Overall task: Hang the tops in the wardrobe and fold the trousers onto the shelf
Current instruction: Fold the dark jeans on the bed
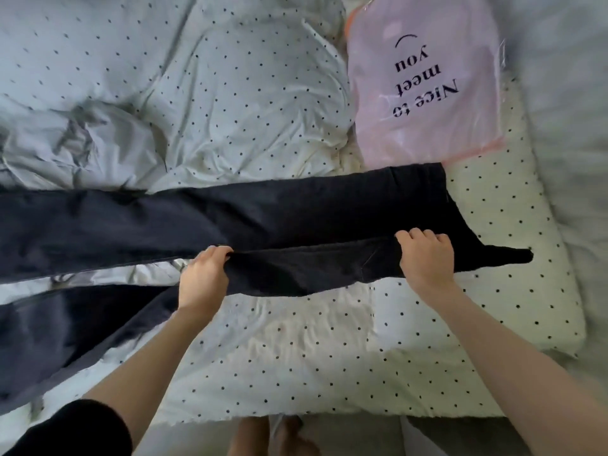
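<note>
Dark trousers lie across the bed, waist toward the right edge, legs running off the left of the view. The left hand grips the near leg's upper edge, fingers curled over the fabric. The right hand grips the same edge nearer the waist, knuckles up. Between the 2 hands the cloth is lifted into a taut fold; the far leg lies flat behind it. The crotch point pokes out past the right hand toward the bed's right edge. A pink bag with printed words sits at the far right, its near edge touching the waistband. The dotted duvet is rumpled at the far left; the near edge is smoother and bare.
</note>
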Tool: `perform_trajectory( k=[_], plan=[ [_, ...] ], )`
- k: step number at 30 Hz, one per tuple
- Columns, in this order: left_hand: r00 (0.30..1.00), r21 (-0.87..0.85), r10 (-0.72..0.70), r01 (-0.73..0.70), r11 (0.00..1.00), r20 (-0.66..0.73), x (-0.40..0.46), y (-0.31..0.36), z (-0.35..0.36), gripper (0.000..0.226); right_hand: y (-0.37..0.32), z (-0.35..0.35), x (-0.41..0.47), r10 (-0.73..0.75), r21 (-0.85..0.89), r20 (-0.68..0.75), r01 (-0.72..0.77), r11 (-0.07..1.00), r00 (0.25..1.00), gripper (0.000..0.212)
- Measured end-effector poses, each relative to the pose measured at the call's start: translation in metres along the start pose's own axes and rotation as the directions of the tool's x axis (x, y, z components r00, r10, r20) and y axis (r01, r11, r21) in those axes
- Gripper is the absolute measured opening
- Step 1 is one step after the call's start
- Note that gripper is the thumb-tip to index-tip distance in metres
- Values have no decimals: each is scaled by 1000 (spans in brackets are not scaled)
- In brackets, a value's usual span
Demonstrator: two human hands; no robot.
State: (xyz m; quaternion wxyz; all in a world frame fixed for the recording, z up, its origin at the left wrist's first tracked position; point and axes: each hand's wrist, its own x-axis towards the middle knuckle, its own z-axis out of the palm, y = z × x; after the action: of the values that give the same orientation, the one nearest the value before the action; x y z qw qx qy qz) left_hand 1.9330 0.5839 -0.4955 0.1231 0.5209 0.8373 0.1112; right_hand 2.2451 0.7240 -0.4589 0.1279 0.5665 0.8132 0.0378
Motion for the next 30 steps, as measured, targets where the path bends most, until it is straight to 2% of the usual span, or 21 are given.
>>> perform_trajectory(
  k=[5, 7, 11, 16, 21, 23, 26, 30],
  plan=[
    [993, 8, 45, -44, 999, -108, 91, 0, -8, 31, -3, -11, 82, 30, -24, -55, -31, 999, 998, 31],
    [988, 51, 74, -68, 996, -135, 142, -3, 11, 32, -8, 2, 132, 42, -29, -86, -45, 999, 995, 32],
    [998, 218, 25, -12, 976, -57, 188, -12, 40, 36, -17, 26, 179, 37, -12, -65, -38, 999, 997, 33],
    [998, 253, -54, 63, 966, -43, 213, -23, 78, 33, -27, 62, 222, 7, 76, -117, 2, 997, 993, 25],
    [999, 256, 36, -27, 966, -32, 217, -36, 102, 19, -33, 91, 235, -35, 151, -203, 67, 986, 979, 17],
    [999, 319, 52, -50, 946, 2, 216, -36, 107, 22, -34, 99, 237, -37, 169, -199, 72, 983, 979, 24],
    [1000, 359, 18, -25, 933, 22, 209, -35, 108, 34, -43, 97, 236, -22, 219, -116, 47, 975, 993, 48],
    [998, 373, 49, -56, 926, 27, 188, -37, 101, 56, -86, 87, 205, -197, 285, -89, 215, 934, 976, 58]
  ],
)
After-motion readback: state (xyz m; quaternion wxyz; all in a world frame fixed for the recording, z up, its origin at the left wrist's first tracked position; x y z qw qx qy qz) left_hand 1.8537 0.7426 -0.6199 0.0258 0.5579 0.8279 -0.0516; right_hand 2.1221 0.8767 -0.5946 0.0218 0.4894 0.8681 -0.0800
